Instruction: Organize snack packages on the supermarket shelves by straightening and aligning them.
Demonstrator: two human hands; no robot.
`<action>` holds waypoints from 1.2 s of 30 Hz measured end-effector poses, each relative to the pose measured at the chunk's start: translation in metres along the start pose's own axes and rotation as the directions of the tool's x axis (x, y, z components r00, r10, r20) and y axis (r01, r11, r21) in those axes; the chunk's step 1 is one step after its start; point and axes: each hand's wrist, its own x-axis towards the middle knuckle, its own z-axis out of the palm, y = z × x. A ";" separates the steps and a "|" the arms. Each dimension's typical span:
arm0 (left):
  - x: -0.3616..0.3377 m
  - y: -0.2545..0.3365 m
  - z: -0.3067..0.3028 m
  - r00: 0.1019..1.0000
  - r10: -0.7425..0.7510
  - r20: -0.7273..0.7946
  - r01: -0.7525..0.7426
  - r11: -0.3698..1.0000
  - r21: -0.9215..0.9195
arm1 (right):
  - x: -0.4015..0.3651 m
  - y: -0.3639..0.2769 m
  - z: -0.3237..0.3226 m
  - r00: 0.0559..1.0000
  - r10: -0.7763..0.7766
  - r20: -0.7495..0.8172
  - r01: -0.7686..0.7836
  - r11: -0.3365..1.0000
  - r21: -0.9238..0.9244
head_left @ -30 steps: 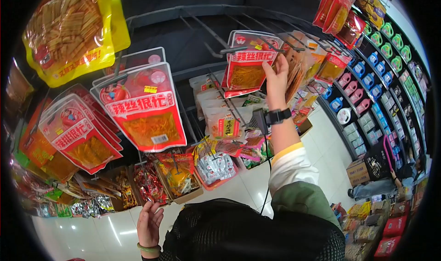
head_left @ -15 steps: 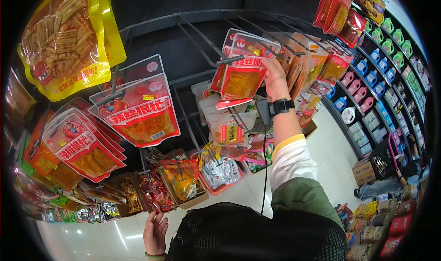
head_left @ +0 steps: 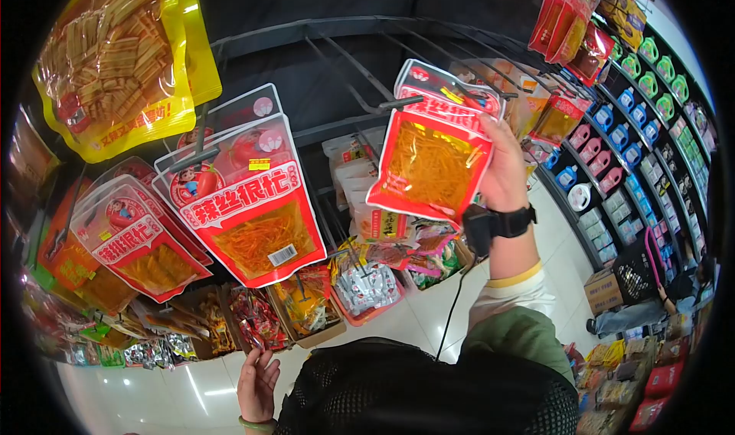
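My right hand (head_left: 505,171) grips a red-bordered snack packet (head_left: 435,159) by its right edge, thumb across the front. Orange shreds show through the packet's window, and its clear top has a yellow price sticker. A hook's end (head_left: 400,102) overlaps the packet's upper left part. Down at the bottom, my left hand (head_left: 258,385) is empty with loosely curled fingers held apart, below the boxes of snacks. Matching red packets (head_left: 253,213) hang on a hook to the left of the held one.
Black rack rods (head_left: 344,71) stick out toward me above the packet. A large yellow bag (head_left: 122,68) hangs at upper left. Boxes of small snacks (head_left: 306,305) line the bottom of the rack. Bottle shelves (head_left: 628,129) and a crouching person (head_left: 639,312) are to the right.
My right hand has drawn the snack packet toward me, down and to the right, so it looks larger. The hanging red packets on the left also appear nearer. My left hand has barely moved.
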 end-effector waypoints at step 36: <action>0.019 0.005 0.081 0.930 0.101 0.353 -0.186 0.958 0.216 | -0.123 0.071 0.057 0.747 0.539 0.389 -0.345 0.815 -0.466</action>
